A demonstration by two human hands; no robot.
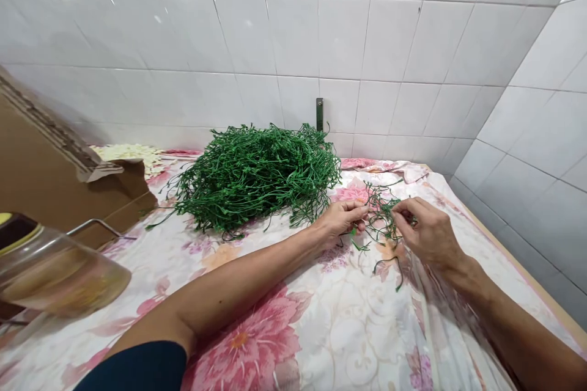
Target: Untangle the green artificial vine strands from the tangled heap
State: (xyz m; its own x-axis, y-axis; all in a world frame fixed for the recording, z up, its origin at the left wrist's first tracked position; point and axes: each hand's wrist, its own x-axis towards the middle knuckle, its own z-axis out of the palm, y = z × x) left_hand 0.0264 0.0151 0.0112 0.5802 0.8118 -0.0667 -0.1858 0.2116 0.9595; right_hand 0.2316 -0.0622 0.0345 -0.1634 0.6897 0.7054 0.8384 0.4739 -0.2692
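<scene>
The small green stems (380, 217) lie right of the middle of the frame, in the gap between the two hands; they point many ways, with no one long line; the right hand (424, 226) comes in from the lower right and looks a bit nearer, the left hand (343, 220) reaches up from the lower left; both have bent fingers, tips close together, but the stems are so thin that I cannot tell if either pinch is shut on one; the big green heap (266, 177) sits mid-frame.
</scene>
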